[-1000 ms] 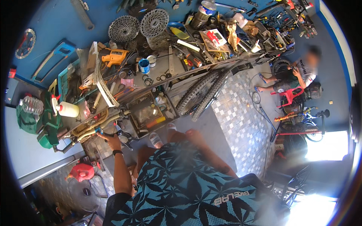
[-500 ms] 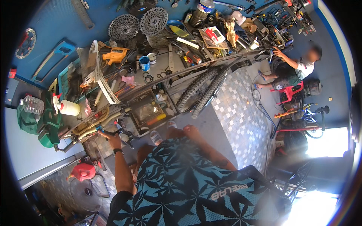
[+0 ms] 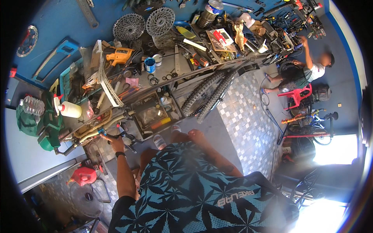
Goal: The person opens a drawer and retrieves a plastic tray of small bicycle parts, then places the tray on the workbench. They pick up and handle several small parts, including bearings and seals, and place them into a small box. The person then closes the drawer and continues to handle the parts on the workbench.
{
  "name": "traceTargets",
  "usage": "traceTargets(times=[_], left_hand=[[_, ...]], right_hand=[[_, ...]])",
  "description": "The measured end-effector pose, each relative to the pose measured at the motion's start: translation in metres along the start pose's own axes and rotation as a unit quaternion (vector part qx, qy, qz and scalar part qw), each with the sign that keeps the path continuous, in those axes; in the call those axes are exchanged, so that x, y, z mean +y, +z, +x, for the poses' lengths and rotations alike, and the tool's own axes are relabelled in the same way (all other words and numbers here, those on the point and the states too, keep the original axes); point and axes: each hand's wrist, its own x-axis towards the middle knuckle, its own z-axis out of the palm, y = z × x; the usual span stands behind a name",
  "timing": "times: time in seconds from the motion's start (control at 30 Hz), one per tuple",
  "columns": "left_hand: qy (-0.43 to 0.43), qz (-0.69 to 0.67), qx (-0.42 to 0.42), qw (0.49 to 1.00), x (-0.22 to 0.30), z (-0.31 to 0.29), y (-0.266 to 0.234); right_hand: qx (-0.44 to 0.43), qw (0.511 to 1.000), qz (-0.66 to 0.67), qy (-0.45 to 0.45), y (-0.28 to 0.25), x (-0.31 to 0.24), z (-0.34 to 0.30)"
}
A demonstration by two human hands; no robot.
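Note:
My left hand [image 3: 116, 143], with a dark band on its wrist, is closed around a small blue piece [image 3: 101, 132] whose kind I cannot make out. The hand is beside a bicycle handlebar [image 3: 126, 113], which lies slantwise along the front of the workbench. A black grip [image 3: 70, 149] covers the bar's near left end. Just right of my left hand, dark bike parts [image 3: 130, 139] show partly. My right hand [image 3: 196, 134] is in front of my body, beyond the patterned shirt; its fingers are hidden from view.
The cluttered workbench [image 3: 176, 60] carries an orange power tool [image 3: 118, 56], a blue tin [image 3: 150, 65] and a spray bottle [image 3: 72, 110]. Below are an open drawer [image 3: 142, 132] and bicycle tyres [image 3: 208, 93]. At right, another person [image 3: 316, 72] sits by a red chair [image 3: 297, 95].
My left hand has stayed at the handlebar with only a slight shift. The other person at right has raised an arm toward the tools on the wall.

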Motion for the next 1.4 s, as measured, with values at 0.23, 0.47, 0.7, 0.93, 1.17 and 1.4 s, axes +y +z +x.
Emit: traceTargets(times=[0.23, 0.47, 0.7, 0.93, 1.17, 1.4], left_hand=[[-0.026, 0.043, 0.015, 0.999, 0.011, -0.004, -0.003], [-0.031, 0.144, 0.084, 0.985, 0.014, -0.017, -0.04], [-0.04, 0.112, 0.107, 0.987, -0.018, -0.077, -0.065], [-0.119, 0.1, 0.111, 0.982, -0.034, -0.135, -0.072], [-0.188, -0.063, 0.274, 0.941, 0.0, -0.147, -0.057], [-0.212, -0.118, 0.298, 0.923, 0.007, -0.157, -0.058]], right_hand=[[0.012, 1.0, 0.003, -0.002, 0.012, 0.013, 0.009], [-0.03, 0.994, -0.08, -0.06, 0.021, -0.013, 0.029], [-0.165, 0.985, 0.013, -0.055, 0.073, -0.011, 0.085], [-0.344, 0.802, 0.44, 0.21, 0.082, -0.003, 0.114], [-0.321, 0.728, 0.503, 0.339, 0.067, -0.074, 0.17], [-0.419, 0.753, 0.45, 0.233, 0.067, -0.186, 0.25]])
